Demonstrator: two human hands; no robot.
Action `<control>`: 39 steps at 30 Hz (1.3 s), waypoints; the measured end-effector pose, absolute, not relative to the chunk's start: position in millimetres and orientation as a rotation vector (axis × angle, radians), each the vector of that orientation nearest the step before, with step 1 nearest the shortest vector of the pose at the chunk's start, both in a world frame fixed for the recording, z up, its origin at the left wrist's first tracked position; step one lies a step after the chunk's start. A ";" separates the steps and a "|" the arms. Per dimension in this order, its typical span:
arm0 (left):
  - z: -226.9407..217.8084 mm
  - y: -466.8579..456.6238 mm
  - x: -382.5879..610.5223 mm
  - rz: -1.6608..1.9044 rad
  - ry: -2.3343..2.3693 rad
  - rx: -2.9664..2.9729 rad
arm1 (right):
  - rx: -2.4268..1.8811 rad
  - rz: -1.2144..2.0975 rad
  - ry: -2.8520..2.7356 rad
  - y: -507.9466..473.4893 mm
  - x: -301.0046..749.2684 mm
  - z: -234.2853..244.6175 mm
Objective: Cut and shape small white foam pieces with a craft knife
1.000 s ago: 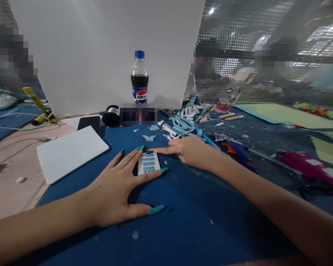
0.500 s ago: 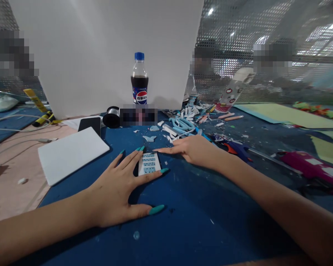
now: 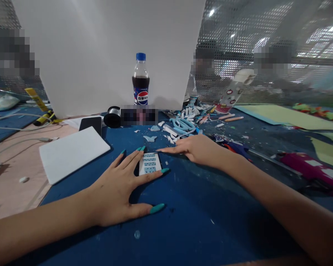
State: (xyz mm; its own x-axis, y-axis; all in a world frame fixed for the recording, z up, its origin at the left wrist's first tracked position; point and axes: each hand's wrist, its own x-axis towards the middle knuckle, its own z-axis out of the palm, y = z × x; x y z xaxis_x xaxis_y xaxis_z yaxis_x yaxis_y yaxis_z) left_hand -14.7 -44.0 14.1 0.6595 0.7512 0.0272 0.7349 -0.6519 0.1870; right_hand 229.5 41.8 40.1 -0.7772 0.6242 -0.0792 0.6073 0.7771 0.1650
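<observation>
My left hand (image 3: 119,190) lies flat and spread on the blue mat (image 3: 183,221), its fingers with teal nails pressing on a small white card with blue dotted strips (image 3: 150,163). My right hand (image 3: 195,148) rests on the mat just right of the card, index finger stretched out and touching the card's far right corner, the other fingers curled under. Nothing is held in either hand.
A cola bottle (image 3: 140,82) stands before a white board (image 3: 108,51). A white foam sheet (image 3: 72,152), a phone (image 3: 90,122) and a wire spool (image 3: 111,116) lie left. Blue and white scraps (image 3: 180,125), a glue gun (image 3: 238,147) and a pink object (image 3: 310,168) lie right.
Almost nothing moved: my right hand shifted slightly to the right along the card's far edge. The left hand stays pressed on the card.
</observation>
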 end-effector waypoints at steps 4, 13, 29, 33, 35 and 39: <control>12.7 -41.9 -18.4 0.143 1.184 2.717 | 0.964 0.171 2.864 42.6 230.8 40.8; 17.2 -42.4 -15.5 0.110 1.190 2.688 | 1.025 0.203 2.813 37.5 228.2 44.4; 16.4 -44.5 -15.1 0.141 1.211 2.697 | 1.102 0.301 2.896 40.6 239.0 54.3; 15.3 -43.6 -16.6 0.146 1.168 2.672 | 1.146 0.369 2.938 38.2 237.7 53.8; 16.2 -42.7 -17.4 0.129 1.130 2.665 | 1.119 0.342 2.927 34.6 230.2 49.4; 19.2 -43.1 -17.1 0.127 1.163 2.646 | 1.059 0.219 2.912 31.8 217.3 40.8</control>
